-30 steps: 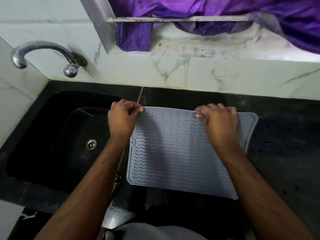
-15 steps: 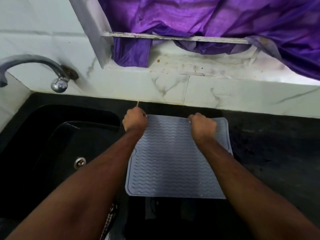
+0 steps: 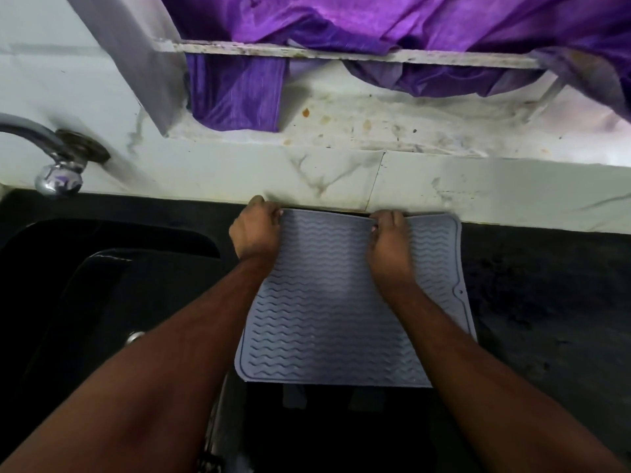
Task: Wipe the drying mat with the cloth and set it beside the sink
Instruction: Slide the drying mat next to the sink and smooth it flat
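A grey drying mat [image 3: 327,312] with wavy ribs lies on the black counter just right of the black sink [image 3: 102,285]. Its far edge reaches the white marble wall. My left hand [image 3: 254,230] pinches the mat's far left corner. My right hand [image 3: 389,240] grips the far edge near its middle, fingers curled over the rim. The mat's near edge hangs a little past the counter's front. No wiping cloth is in sight.
A chrome tap [image 3: 51,155] juts from the wall over the sink's back left. Purple fabric [image 3: 341,25] hangs over a stained marble ledge [image 3: 375,128] above the counter. Black counter [image 3: 546,302] stretches to the right of the mat.
Both hands have carried the mat away from me, from mid-counter up to the back wall. The mat now lies squarer and closer to the wall.
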Motion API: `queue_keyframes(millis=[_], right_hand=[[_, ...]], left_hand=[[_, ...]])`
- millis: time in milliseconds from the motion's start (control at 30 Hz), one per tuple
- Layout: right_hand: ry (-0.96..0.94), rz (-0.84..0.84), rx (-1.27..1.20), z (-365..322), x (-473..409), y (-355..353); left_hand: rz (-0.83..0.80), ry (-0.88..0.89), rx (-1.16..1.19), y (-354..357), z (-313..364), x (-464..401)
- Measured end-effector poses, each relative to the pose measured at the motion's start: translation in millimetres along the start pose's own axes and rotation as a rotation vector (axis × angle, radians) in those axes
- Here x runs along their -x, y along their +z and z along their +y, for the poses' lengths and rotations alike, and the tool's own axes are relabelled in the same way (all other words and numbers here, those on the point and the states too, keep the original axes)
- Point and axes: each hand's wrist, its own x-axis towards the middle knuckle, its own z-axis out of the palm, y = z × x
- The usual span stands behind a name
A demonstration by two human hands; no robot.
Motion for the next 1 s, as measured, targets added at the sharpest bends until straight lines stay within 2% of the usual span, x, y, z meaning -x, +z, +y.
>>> queue_keyframes(millis=[167,300,500,600,700,767,867,1000], right_hand=[[-0.027,-0.012,0.065,1.4,9.4,16.6],[-0.094,0.043,0.149,5.3,10.5,16.5],[-0.124,-0.122,0.339,6.2,15.0,19.7],[-0.108,-0.142,0.373,6.1,16.6,18.7],[-0.091,-0.158,0.394,6.9,16.9,18.9],[-0.085,-0.168,0.4,7.5,17.9,18.5],[-0.094,-0.171,0.413,7.7,17.5,17.6],[-0.09,-0.167,0.426,7.3,13.2,17.7]], left_hand=[[0.011,-0.027,0.087,14.6,0.8,-15.2],[0.024,-0.025,0.177,29.0,-1.6,-18.5],[0.082,0.054,0.238,40.7,-6.2,-9.1],[0.066,0.109,0.334,31.1,-10.9,10.4],[0.083,0.227,0.156,28.8,-26.6,29.7],[0.004,0.282,0.089,31.3,-41.2,37.6],[-0.074,0.353,0.094,34.0,-57.4,43.9],[-0.083,0.362,0.176,30.8,-55.2,37.6]])
